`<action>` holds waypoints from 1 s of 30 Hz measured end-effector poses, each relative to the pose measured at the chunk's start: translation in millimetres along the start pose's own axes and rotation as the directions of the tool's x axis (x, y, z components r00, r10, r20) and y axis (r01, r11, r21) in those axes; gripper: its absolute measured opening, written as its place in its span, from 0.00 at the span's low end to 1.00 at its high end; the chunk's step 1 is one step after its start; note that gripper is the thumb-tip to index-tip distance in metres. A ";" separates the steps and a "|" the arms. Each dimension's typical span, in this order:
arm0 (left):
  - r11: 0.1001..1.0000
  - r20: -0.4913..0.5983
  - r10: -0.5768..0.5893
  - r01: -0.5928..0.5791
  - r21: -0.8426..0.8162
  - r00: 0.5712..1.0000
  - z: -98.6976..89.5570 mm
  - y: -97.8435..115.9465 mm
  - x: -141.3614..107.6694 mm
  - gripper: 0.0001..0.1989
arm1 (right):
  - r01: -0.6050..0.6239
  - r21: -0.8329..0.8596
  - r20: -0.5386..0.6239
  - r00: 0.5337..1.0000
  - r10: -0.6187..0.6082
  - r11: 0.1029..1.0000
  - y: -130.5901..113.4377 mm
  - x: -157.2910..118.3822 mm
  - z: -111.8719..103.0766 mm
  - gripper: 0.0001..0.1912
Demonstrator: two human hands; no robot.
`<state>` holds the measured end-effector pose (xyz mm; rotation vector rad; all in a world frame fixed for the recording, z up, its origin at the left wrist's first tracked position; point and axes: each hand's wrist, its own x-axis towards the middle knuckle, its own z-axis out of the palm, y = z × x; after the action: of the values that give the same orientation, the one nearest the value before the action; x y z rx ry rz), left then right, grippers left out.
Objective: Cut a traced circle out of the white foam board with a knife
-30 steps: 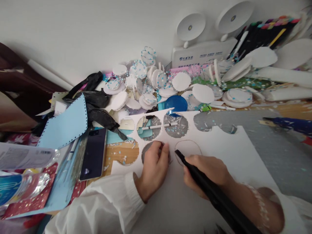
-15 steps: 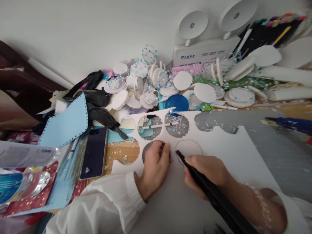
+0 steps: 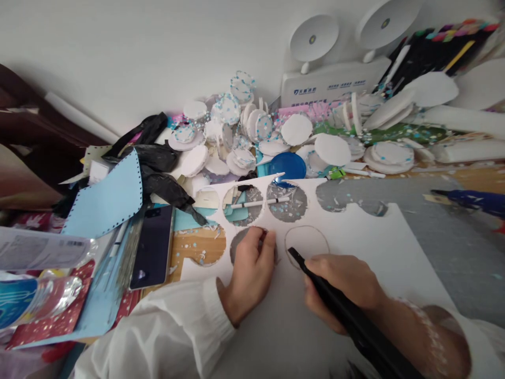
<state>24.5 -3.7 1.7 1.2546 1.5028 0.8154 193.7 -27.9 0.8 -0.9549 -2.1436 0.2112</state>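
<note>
A white foam board (image 3: 366,247) with several round holes lies before me, with a drawn circle outline (image 3: 307,227) on it. My right hand (image 3: 343,284) is closed around a black pen-shaped tool (image 3: 335,300). That tool's tip is at the left part of the circle outline; whether a blade sticks out below it I cannot make out. My left hand (image 3: 252,273) is closed at a hole left of the outline, fingers curled over the hole's right edge and thumb on the board. Its fingertips are partly hidden.
White foam discs (image 3: 295,130), some with blue specks, are heaped along the wall. A blue round lid (image 3: 288,166) lies among them. At left are a phone (image 3: 152,247), black plastic (image 3: 165,192) and a bottle (image 3: 35,300). A white lamp unit (image 3: 335,84) stands behind.
My right hand and the black tool have shifted slightly right and toward me, the tip moving a little lower along the circle's left side. My left hand has stayed in place.
</note>
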 end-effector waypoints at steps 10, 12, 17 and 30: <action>0.999 -0.004 -0.003 0.003 0.037 1.000 -0.2 3.1 -0.4 0.15 | 0.022 0.039 0.084 0.996 -0.025 0.999 1.0 -3.3 0.1 0.09; 0.999 -0.004 -0.004 0.005 0.039 1.000 -0.2 3.4 -0.3 0.15 | 0.027 0.030 0.105 0.994 -0.030 0.999 2.3 -4.5 1.9 0.09; 0.999 0.004 -0.017 0.017 0.029 1.000 -0.9 2.4 -0.2 0.15 | -0.017 0.107 0.130 0.992 0.002 0.994 3.1 -3.8 2.0 0.07; 1.000 0.024 -0.030 0.030 -0.009 0.999 -1.8 0.7 1.7 0.15 | -0.012 0.279 0.316 0.945 -0.080 0.960 27.1 11.4 -18.3 0.06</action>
<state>23.0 -1.7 2.5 1.2284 1.4940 0.7847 217.2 -3.6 8.5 -0.7573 -2.3442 0.6762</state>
